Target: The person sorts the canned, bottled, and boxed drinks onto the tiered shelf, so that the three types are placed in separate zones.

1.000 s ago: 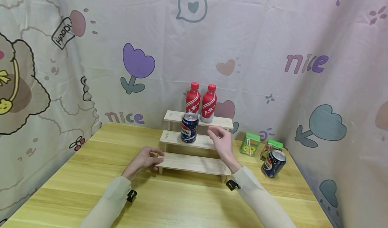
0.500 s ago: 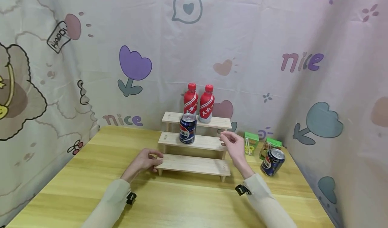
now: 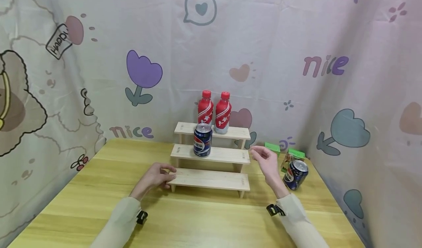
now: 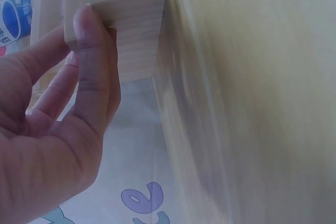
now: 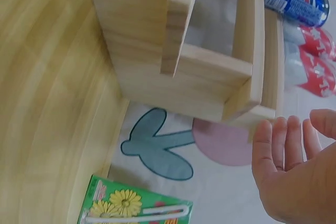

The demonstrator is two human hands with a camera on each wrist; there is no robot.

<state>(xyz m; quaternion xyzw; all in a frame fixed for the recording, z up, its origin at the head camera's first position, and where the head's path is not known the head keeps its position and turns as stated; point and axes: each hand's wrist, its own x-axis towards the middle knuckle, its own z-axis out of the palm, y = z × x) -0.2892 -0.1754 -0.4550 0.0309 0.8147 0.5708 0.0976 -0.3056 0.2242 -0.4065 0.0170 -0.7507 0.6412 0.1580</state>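
A printed cloth, pale and softly creased, is hung behind and around a table covered in yellow wood grain. On the table a three-step wooden stand is set, its lowest board pinched at the left end between the thumb and fingers of the left hand.

Over the last second the right hand has been drawn rightward, away from in front of the stand's right end, and the nearer juice box is now mostly covered by it. Nothing is held in it: its fingers are loosely bent, with the thumb apart. The left hand's grip has been kept. From this, it is judged that the can on the middle board is left to stand unaided, while the stand is steadied by the left hand alone.

The can is placed upright, left of the board's middle, its dark blue metal wall topped by a silver lid. On the top board two bottles are stood, waisted in shape, wrapped in red and closed with red caps. The stand is made of pale, straight-edged boards with faint grain. To the right, a second can is seen in front of another juice box, square-cornered and green-topped; whether they touch cannot be told.
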